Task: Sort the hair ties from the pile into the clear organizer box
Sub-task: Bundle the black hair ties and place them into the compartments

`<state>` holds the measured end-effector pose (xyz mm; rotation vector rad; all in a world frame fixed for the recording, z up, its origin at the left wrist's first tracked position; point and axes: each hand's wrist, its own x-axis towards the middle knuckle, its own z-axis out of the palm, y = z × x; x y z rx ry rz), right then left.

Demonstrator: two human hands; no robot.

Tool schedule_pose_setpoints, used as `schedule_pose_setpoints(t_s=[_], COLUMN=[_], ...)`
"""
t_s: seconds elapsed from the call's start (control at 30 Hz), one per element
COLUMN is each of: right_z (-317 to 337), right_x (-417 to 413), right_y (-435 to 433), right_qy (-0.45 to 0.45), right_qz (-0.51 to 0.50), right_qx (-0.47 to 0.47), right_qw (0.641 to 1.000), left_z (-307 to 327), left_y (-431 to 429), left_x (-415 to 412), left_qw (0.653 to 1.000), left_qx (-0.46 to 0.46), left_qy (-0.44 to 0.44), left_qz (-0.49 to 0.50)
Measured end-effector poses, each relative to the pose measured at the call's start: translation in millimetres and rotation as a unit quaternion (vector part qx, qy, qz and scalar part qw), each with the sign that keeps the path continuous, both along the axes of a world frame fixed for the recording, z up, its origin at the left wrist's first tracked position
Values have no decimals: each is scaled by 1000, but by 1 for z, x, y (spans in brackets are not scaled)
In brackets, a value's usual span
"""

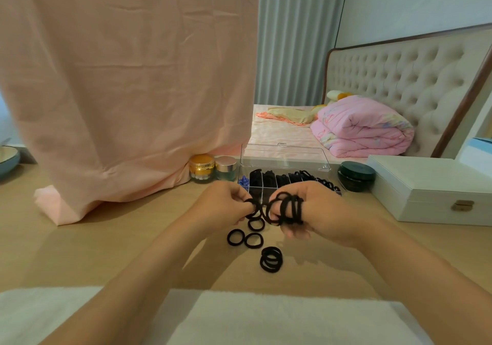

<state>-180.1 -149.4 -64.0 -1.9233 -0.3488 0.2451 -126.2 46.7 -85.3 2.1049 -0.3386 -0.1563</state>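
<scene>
Hair ties (288,209) – upright loops between the hands (226,206) (323,211)

Home bedroom: tufted headboard (399,78), folded quilt (364,129).

The left hand (226,206) and the right hand (322,211) were shown bare, and both forearms (149,267) were left uncovered from the wrists down to the lower edge of the view. Whether the white cloth (279,320) at that edge was worn could not be told.
</scene>
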Motion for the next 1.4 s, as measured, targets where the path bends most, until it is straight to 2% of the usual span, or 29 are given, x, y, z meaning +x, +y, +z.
schedule_pose_setpoints(t_s=[0.07,0.2,0.3,0.37,0.47,0.67,0.77,0.87,0.93,1.0,1.13,1.27,1.4], right_z=[-2,-15,-21,-23,-24,-10,2,11,17,24,29,27,32], right_x=[-1,7,8,6,5,4,1,6,10,9,7,16,23], right_y=[7,9,8,11,12,-5,-17,-30,-40,-48,-55,-66,-87], right_qy=[13,0,-27,-56,-86,-31,-5,15,-42,-72,-56,-94,-117], right_qz=[-23,-169,-229,-246,-233,-113,-63,-92,-141,-145,-113,-195,-284], right_qx=[29,-45,-57,-72,-110,-120,-66,-24,-84,-84,51,56,106], right_qw=[999,985,971,965,962,986,996,995,986,983,991,975,946], left_z=[1,4,4,2,-4,-6,-5,-2,1,7,21,35,48], left_y=[-7,-11,-10,-13,-21,-20,-23,-28,-33,-43,-71,-95,-112], left_x=[-5,-6,-6,-10,-13,-18,-17,-14,-10,-6,-1,8,18], left_qw=[996,968,939,953,976,981,979,980,983,986,981,969,915], left_qx=[-63,-170,-235,-199,-158,-162,-180,-180,-172,-161,-191,-224,-324], left_qy=[51,159,211,186,137,100,92,85,63,33,32,68,169], left_qz=[-26,-92,-133,-133,-66,-25,-11,5,27,36,-1,-75,-172])
